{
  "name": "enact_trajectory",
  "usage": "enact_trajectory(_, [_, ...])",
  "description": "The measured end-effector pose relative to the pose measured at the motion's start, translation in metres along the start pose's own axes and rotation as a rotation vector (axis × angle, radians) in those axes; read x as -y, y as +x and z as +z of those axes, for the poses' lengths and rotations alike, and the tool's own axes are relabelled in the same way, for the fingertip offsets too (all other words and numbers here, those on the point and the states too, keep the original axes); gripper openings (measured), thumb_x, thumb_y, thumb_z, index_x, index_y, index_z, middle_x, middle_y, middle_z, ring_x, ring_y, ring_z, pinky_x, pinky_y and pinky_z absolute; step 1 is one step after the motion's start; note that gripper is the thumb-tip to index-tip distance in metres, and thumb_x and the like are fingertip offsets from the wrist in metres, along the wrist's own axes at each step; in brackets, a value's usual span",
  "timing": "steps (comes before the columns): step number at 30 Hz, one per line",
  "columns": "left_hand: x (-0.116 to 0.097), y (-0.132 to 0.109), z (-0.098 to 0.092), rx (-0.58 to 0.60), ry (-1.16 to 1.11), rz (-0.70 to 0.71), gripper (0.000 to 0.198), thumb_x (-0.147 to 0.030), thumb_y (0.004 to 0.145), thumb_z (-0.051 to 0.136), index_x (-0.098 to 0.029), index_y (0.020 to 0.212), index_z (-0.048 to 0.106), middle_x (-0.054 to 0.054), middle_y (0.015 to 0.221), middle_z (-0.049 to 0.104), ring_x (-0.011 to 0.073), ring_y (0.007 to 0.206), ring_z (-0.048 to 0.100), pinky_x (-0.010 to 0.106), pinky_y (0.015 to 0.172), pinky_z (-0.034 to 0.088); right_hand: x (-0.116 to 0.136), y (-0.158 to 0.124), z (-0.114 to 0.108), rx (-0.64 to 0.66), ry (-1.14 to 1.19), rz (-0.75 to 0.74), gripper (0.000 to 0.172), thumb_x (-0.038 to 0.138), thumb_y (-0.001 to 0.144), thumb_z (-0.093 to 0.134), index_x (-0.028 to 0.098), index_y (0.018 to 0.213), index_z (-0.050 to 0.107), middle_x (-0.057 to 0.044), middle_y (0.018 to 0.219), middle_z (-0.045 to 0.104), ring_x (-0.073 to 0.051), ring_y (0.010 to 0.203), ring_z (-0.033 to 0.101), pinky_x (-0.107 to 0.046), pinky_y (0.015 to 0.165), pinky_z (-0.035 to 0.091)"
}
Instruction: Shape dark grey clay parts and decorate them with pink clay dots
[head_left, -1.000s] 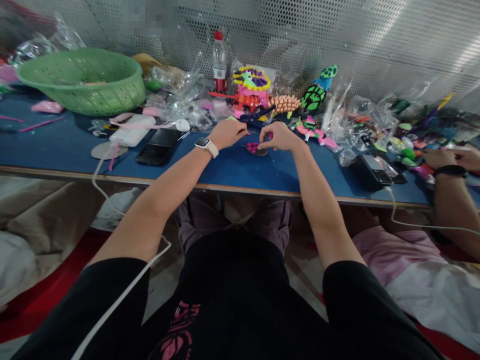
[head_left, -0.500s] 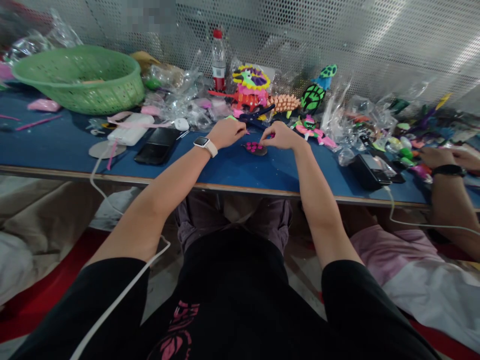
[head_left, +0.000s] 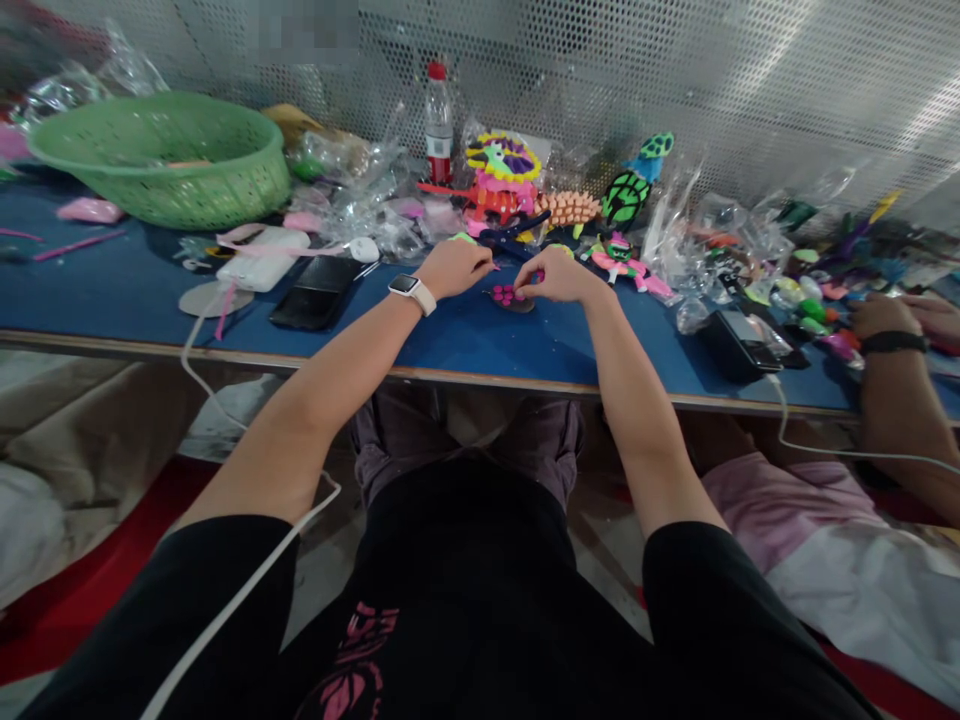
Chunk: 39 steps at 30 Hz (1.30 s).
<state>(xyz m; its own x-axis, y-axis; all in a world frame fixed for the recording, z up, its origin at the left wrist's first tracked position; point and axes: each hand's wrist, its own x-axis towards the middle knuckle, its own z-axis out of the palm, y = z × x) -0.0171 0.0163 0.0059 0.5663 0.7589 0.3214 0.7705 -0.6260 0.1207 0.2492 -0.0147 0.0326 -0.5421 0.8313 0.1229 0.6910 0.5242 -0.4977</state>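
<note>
Several small bright pink pieces sit on a dark, flat round disc on the blue table. My right hand is closed in a pinch over the disc, its fingertips at the pink pieces. What lies between those fingertips is too small to make out. Just left of the disc, my left hand is pinched on a small pink bit of modelling clay. A white watch is on my left wrist. Behind the hands lie dark blue-handled pliers or scissors, partly covered.
Colourful clay figures and a red-capped bottle stand at the back. Left are a green basket, a black phone and a white power bank. Right are a black box and a co-worker's hand.
My right hand has moved slightly left, its fingertips now over the pink pieces on the disc. My left hand has stayed nearly still.
</note>
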Motion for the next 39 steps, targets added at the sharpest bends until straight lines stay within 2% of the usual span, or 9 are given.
enact_trajectory(9, [0.0017,0.0002,0.0010,-0.019,-0.025,0.011,0.036,-0.037,0.118,0.057,-0.019,0.114,0.088,0.014,0.108,0.086,0.0305,0.108,0.077,0.039,0.093,0.054,-0.0053,-0.0035,-0.0061,-0.015,0.017,-0.060,0.012,0.035,0.092,0.090,0.025,0.096,0.097,-0.006,0.086,0.088,-0.026,0.084,0.078,-0.045,0.094,0.060])
enact_trajectory(15, [-0.0007,0.0004,-0.0003,-0.002,-0.010,0.003,0.038,-0.035,0.118,0.054,-0.018,0.117,0.088,0.015,0.110,0.086,0.0319,0.109,0.078,0.041,0.096,0.056,-0.0071,-0.0003,-0.0040,0.016,-0.024,-0.082,0.014,0.024,0.087,0.087,0.026,0.095,0.099,-0.007,0.095,0.093,-0.030,0.091,0.081,-0.044,0.097,0.063])
enact_trajectory(23, [-0.0028,-0.0001,-0.0007,0.008,0.026,-0.005,0.040,-0.034,0.118,0.053,-0.018,0.120,0.089,0.017,0.112,0.086,0.0325,0.110,0.079,0.041,0.096,0.056,-0.0079,0.0001,-0.0034,0.060,-0.062,-0.064,0.033,0.015,0.079,0.081,0.025,0.104,0.099,-0.006,0.094,0.092,-0.029,0.092,0.081,-0.044,0.100,0.065])
enact_trajectory(31, [-0.0019,-0.0009,-0.0015,0.004,0.019,0.007,0.039,-0.035,0.117,0.053,-0.018,0.117,0.088,0.017,0.112,0.087,0.0332,0.109,0.078,0.042,0.095,0.057,-0.0052,-0.0002,-0.0033,0.068,-0.060,-0.044,0.022,0.023,0.085,0.081,0.024,0.099,0.098,-0.008,0.101,0.092,-0.030,0.097,0.082,-0.047,0.105,0.063])
enact_trajectory(39, [-0.0005,-0.0009,0.0004,-0.010,-0.010,0.010,0.036,-0.035,0.115,0.056,-0.020,0.115,0.088,0.015,0.108,0.087,0.0313,0.103,0.079,0.041,0.092,0.057,-0.0009,-0.0015,-0.0003,0.016,-0.052,-0.021,0.017,0.016,0.083,0.084,0.027,0.086,0.096,-0.006,0.091,0.089,-0.027,0.087,0.077,-0.046,0.093,0.060])
